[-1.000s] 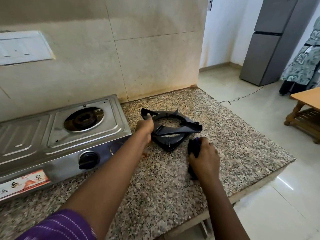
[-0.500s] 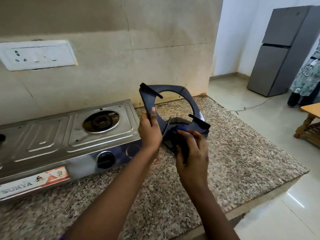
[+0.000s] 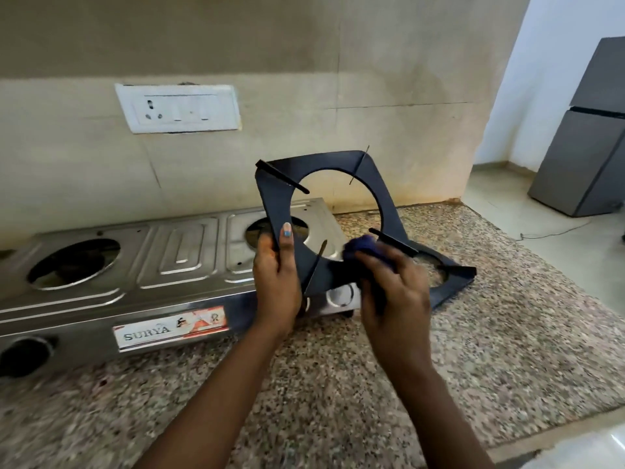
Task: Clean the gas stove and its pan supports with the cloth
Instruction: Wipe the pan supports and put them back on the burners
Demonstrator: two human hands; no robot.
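Note:
A steel two-burner gas stove (image 3: 142, 265) stands on the granite counter against the wall, both burner wells bare. My left hand (image 3: 275, 275) grips the left edge of a black pan support (image 3: 382, 184), held upright and tilted in front of the stove's right burner. My right hand (image 3: 392, 292) holds a dark blue cloth (image 3: 363, 248) against the support's lower right part. A second black pan support (image 3: 449, 282) lies flat on the counter just right of the stove, partly behind my right hand.
The speckled granite counter (image 3: 490, 350) ends at a front edge near the bottom right. A white switch and socket plate (image 3: 179, 108) is on the wall above the stove. A grey fridge (image 3: 588, 140) stands on the floor at the far right.
My left hand has lifted the top pan support off the one beneath it and stood it upright. My right hand brought the cloth up from the counter onto the support.

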